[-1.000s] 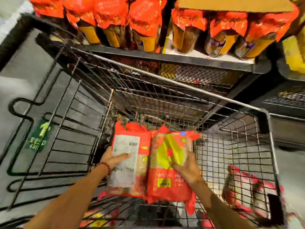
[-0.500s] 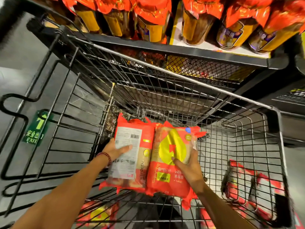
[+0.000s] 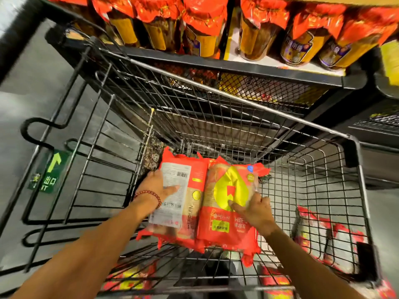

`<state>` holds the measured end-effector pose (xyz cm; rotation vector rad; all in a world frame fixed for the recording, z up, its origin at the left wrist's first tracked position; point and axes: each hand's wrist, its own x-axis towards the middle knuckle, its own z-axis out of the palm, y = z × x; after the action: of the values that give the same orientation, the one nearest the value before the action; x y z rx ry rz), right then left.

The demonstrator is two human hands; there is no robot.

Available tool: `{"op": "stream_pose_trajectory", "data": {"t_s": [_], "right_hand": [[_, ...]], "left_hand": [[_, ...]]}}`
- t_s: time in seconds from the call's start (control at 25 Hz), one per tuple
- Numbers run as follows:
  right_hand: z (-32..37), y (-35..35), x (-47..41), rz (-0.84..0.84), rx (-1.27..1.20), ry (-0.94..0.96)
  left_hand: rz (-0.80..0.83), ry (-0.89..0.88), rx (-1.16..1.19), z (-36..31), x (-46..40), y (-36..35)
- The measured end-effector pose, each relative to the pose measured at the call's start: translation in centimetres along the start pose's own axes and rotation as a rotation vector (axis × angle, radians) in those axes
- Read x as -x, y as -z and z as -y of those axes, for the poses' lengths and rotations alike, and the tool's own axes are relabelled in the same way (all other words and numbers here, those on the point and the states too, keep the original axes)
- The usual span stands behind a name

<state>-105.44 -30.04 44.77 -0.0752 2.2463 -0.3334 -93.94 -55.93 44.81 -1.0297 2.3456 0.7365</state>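
One wire cart (image 3: pixel 237 98) stands by a shelf (image 3: pixel 248 67) of jars (image 3: pixel 203 39). Two packs hang side by side over its near left part, one per hand, likely so both go down flat together. The left hand (image 3: pixel 155 186) grips the left pack (image 3: pixel 194 212), thumb across its label. The right hand (image 3: pixel 254 210) curls its fingers round the right pack (image 3: pixel 228 186). Other packs (image 3: pixel 317 234) lie near right.

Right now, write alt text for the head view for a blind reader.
Two hands hold two red packets side by side inside a wire shopping cart: the left hand grips the white-labelled packet, the right hand the yellow-marked packet. More red packets lie at the cart's right; red-topped jars fill the shelf beyond.
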Motion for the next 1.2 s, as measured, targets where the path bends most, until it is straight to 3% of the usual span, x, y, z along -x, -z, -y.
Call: {"op": "stream_pose_trajectory", "data": {"t_s": [0.08,0.28,0.52,0.68,0.84,1.0,1.2], "right_hand": [[1.1,1.8,0.7,-0.108,0.183,0.086],[6.8,10.9,5.6,-0.633,0.467,0.511],[9.1,18.6,14.7,-0.962,0.606,0.709],[6.8,18.2,22.4,-1.023,0.618,0.864],[4.0,15.0,29.3,-0.976,0.606,1.015],[3.1,9.2,34.8,-0.951,0.597,1.268],[5.1,-1.3,40.2,-0.763,0.651,1.492]], "left_hand": [[-0.181,-0.133,-0.316,-1.8,1.3,2.1],[-0.489,-0.375,-0.615,-8.3,5.1,11.0],[-0.764,-0.362,-0.712,-12.0,14.6,18.3],[-0.9,-0.258,-0.586,-11.1,24.2,17.8],[-0.957,-0.128,-0.468,-8.1,33.6,14.8],[-0.957,0.045,-0.384,-1.8,42.8,10.4],[-0.923,0.316,-0.328,9.6,51.9,4.0]]}}
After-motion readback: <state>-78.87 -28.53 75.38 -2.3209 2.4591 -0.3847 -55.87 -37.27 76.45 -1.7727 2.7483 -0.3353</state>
